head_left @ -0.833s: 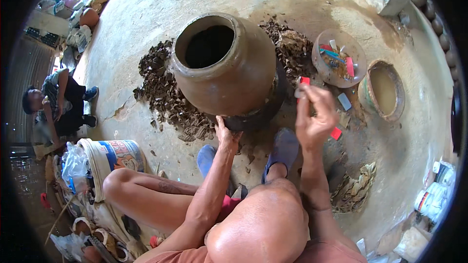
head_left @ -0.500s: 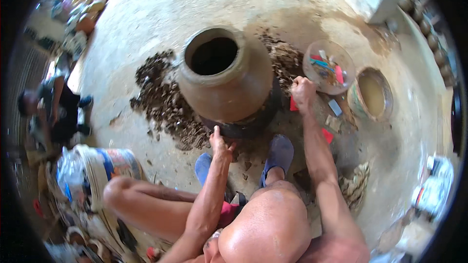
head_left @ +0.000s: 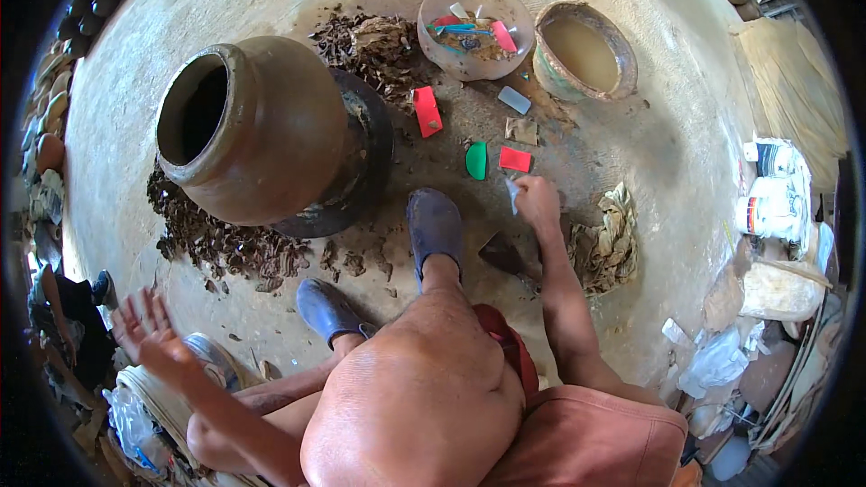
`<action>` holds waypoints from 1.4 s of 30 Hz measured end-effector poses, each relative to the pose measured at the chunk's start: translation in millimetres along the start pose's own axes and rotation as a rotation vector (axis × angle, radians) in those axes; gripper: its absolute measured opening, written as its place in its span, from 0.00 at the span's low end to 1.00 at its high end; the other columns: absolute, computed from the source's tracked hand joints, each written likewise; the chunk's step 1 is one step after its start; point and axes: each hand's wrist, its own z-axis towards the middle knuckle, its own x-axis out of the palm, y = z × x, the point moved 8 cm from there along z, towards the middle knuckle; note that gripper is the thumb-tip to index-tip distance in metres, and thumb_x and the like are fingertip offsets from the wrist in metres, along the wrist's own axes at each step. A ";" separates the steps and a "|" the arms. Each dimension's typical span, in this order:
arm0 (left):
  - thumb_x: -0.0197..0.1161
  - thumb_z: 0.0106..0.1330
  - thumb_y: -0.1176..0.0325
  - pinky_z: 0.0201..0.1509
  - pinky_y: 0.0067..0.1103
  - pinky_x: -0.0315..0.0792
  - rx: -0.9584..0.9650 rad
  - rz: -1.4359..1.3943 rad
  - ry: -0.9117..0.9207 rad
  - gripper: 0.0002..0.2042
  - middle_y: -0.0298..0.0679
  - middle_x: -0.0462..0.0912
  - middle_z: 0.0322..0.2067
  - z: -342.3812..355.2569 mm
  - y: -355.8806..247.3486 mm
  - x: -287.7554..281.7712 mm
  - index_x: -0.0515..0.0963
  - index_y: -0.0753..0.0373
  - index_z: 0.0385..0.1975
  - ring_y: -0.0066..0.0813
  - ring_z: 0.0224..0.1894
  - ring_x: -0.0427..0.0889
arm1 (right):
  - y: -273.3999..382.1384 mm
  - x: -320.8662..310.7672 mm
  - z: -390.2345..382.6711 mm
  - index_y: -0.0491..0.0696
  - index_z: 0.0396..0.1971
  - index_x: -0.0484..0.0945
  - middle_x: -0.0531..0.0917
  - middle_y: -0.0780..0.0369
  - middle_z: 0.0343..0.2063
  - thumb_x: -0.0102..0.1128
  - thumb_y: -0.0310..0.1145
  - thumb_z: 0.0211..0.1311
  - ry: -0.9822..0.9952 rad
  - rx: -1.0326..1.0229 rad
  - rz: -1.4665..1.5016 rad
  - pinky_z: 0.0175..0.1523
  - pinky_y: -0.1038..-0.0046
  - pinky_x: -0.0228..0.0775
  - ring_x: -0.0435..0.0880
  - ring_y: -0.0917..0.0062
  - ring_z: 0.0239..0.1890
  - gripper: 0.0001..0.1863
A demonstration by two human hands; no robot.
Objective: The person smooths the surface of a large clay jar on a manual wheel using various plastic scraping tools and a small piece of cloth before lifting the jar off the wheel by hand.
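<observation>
My right hand (head_left: 538, 203) is closed in a pinch on a pale bluish flat piece (head_left: 513, 196), low over the floor; its kind is unclear. Just beyond it lie a red rectangular piece (head_left: 515, 159), a green half-round scraper (head_left: 476, 160) and a tan square piece (head_left: 521, 131). My left hand (head_left: 152, 335) is raised at the left with fingers spread, touching nothing, above a white bucket (head_left: 144, 386). A large wet brown clay pot (head_left: 280, 126) stands on a dark round base (head_left: 370, 144), its wide mouth showing a dark inside.
Clay scraps (head_left: 212, 248) ring the pot. A translucent bowl (head_left: 474, 59) of small tools and a tub (head_left: 622, 54) of murky water stand beyond. A crumpled cloth (head_left: 613, 248) and a dark flat blade (head_left: 505, 254) lie beside my right forearm. Another person (head_left: 77, 316) sits far left.
The view has swung right. My left hand has left the pot's lower side and opened out leftward. My right hand has come from beside the pot toward me, now pinching the pale piece.
</observation>
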 end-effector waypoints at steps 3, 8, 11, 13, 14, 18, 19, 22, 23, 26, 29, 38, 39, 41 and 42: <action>0.49 0.82 0.58 0.77 0.46 0.64 0.209 0.045 0.041 0.26 0.56 0.69 0.70 10.3 -101.6 -52.4 0.58 0.66 0.73 0.58 0.72 0.69 | 46.5 1.1 -3.7 0.48 0.44 0.87 0.87 0.51 0.39 0.65 0.32 0.57 -0.108 -0.073 -0.118 0.49 0.52 0.80 0.87 0.51 0.43 0.14; 0.52 0.81 0.59 0.78 0.40 0.60 0.391 0.205 0.018 0.25 0.52 0.72 0.70 -7.6 -178.7 -127.0 0.62 0.63 0.72 0.52 0.72 0.71 | 112.1 20.0 15.1 0.45 0.40 0.85 0.84 0.53 0.40 0.73 0.46 0.58 -0.109 -0.149 -0.079 0.49 0.52 0.79 0.86 0.53 0.46 0.20; 0.52 0.81 0.59 0.77 0.39 0.61 0.434 0.104 -0.263 0.26 0.50 0.72 0.70 -31.2 -181.2 -149.5 0.61 0.59 0.74 0.48 0.71 0.72 | 123.7 37.4 24.8 0.43 0.35 0.83 0.83 0.52 0.38 0.72 0.44 0.59 -0.211 -0.239 -0.154 0.46 0.52 0.81 0.87 0.53 0.42 0.18; 0.53 0.81 0.59 0.78 0.39 0.60 0.239 0.044 -0.369 0.25 0.48 0.72 0.70 -31.2 -141.4 -164.3 0.62 0.59 0.73 0.46 0.72 0.72 | 104.2 50.8 39.5 0.45 0.33 0.84 0.85 0.53 0.35 0.70 0.39 0.57 -0.176 -0.167 -0.239 0.43 0.54 0.81 0.88 0.53 0.39 0.12; 0.58 0.79 0.57 0.67 0.36 0.73 0.169 0.106 -0.287 0.25 0.43 0.76 0.66 -30.5 -120.3 -174.9 0.65 0.55 0.71 0.42 0.65 0.79 | 102.2 46.9 37.6 0.45 0.33 0.84 0.85 0.53 0.35 0.70 0.39 0.57 -0.196 -0.177 -0.244 0.43 0.54 0.81 0.88 0.53 0.39 0.12; 0.60 0.78 0.56 0.62 0.34 0.76 -0.213 0.106 -0.201 0.25 0.41 0.77 0.64 -36.9 12.5 -196.4 0.65 0.52 0.70 0.40 0.61 0.81 | 115.3 6.9 53.4 0.45 0.31 0.85 0.86 0.51 0.32 0.66 0.34 0.57 -0.082 -0.172 -0.265 0.42 0.53 0.82 0.88 0.52 0.38 0.08; 0.61 0.77 0.56 0.60 0.34 0.76 -0.317 0.125 -0.159 0.25 0.40 0.77 0.64 -40.5 43.3 -190.3 0.66 0.52 0.70 0.39 0.60 0.82 | 123.7 -14.5 55.9 0.46 0.31 0.85 0.86 0.51 0.32 0.65 0.35 0.58 -0.103 -0.127 -0.191 0.44 0.53 0.81 0.88 0.53 0.41 0.08; 0.62 0.77 0.56 0.56 0.32 0.78 -0.627 0.167 0.016 0.25 0.39 0.78 0.62 -56.5 139.6 -150.4 0.66 0.50 0.70 0.37 0.58 0.83 | 162.1 -94.2 93.5 0.47 0.34 0.85 0.87 0.50 0.35 0.62 0.31 0.62 -0.431 -0.354 -0.011 0.44 0.51 0.80 0.87 0.50 0.38 0.06; 0.62 0.76 0.56 0.54 0.32 0.79 -0.692 0.179 0.060 0.25 0.38 0.79 0.62 -59.0 163.0 -137.2 0.67 0.49 0.70 0.37 0.57 0.84 | 180.9 -110.9 113.0 0.47 0.34 0.86 0.87 0.50 0.35 0.61 0.31 0.63 -0.455 -0.402 0.037 0.44 0.50 0.79 0.87 0.50 0.38 0.06; 0.64 0.76 0.55 0.50 0.30 0.81 -0.830 0.202 0.128 0.25 0.37 0.80 0.60 -70.6 224.3 -101.0 0.67 0.48 0.69 0.35 0.54 0.85 | 223.6 -123.8 189.3 0.49 0.38 0.88 0.88 0.49 0.35 0.61 0.30 0.62 -0.352 -0.451 0.018 0.45 0.50 0.80 0.89 0.52 0.40 0.09; 0.65 0.75 0.54 0.41 0.25 0.79 -0.837 0.228 0.161 0.24 0.34 0.81 0.54 -81.3 264.9 -61.4 0.69 0.45 0.68 0.31 0.49 0.86 | 221.8 -79.6 270.9 0.50 0.37 0.89 0.90 0.50 0.34 0.60 0.30 0.60 -0.217 -0.300 -0.245 0.45 0.49 0.81 0.90 0.52 0.40 0.10; 0.56 0.79 0.48 0.47 0.27 0.80 -0.843 0.154 0.268 0.27 0.37 0.79 0.53 -49.5 274.7 44.7 0.65 0.51 0.73 0.29 0.47 0.84 | 216.1 -16.4 317.7 0.49 0.33 0.89 0.88 0.48 0.33 0.61 0.32 0.53 -0.027 -0.353 -0.367 0.48 0.51 0.80 0.88 0.49 0.40 0.11; 0.55 0.80 0.48 0.52 0.30 0.80 -0.822 0.137 0.301 0.28 0.40 0.79 0.57 -46.1 281.8 62.7 0.64 0.54 0.74 0.32 0.50 0.84 | 225.8 -49.6 304.7 0.48 0.35 0.88 0.87 0.48 0.35 0.60 0.31 0.55 -0.123 -0.384 -0.341 0.48 0.51 0.79 0.87 0.48 0.41 0.10; 0.54 0.80 0.48 0.58 0.31 0.78 -0.471 0.259 0.462 0.30 0.43 0.78 0.61 -16.7 311.2 64.8 0.64 0.58 0.74 0.37 0.54 0.83 | 266.9 -104.4 281.4 0.47 0.37 0.87 0.87 0.48 0.36 0.60 0.31 0.58 -0.230 -0.446 -0.314 0.49 0.51 0.78 0.86 0.48 0.42 0.10; 0.53 0.81 0.48 0.61 0.31 0.76 -0.296 0.323 0.549 0.30 0.44 0.77 0.63 -8.4 317.2 76.3 0.64 0.60 0.75 0.39 0.56 0.83 | 293.8 -131.1 263.4 0.45 0.38 0.87 0.85 0.49 0.37 0.61 0.30 0.60 -0.316 -0.603 -0.243 0.49 0.53 0.77 0.86 0.50 0.43 0.10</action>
